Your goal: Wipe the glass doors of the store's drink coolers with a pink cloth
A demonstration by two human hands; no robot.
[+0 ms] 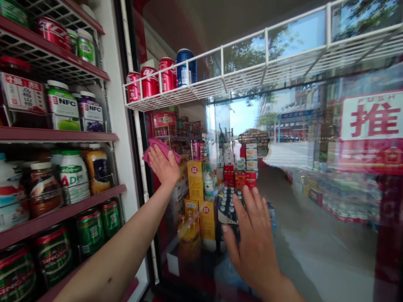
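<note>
My left hand [164,167] presses a pink cloth [165,148] against the left side of a glass pane [283,218], close to its dark frame. The cloth is bunched under its fingers, and the thumb lies along one edge. Lower and to the right, my right hand [255,241] is open with fingers stretched and slightly spread, palm toward the glass. It holds nothing; whether it touches the pane I cannot tell. Shop goods such as yellow boxes [196,180] and red boxes [239,179] appear in the glass, mixed with reflections.
A white wire rack [244,71] crosses the glass above my hands, with red cans [167,74] and a blue can [186,69] at its left end. Stocked shelves [56,134] of bottles and cans stand close on the left. A push sign [371,126] is at right.
</note>
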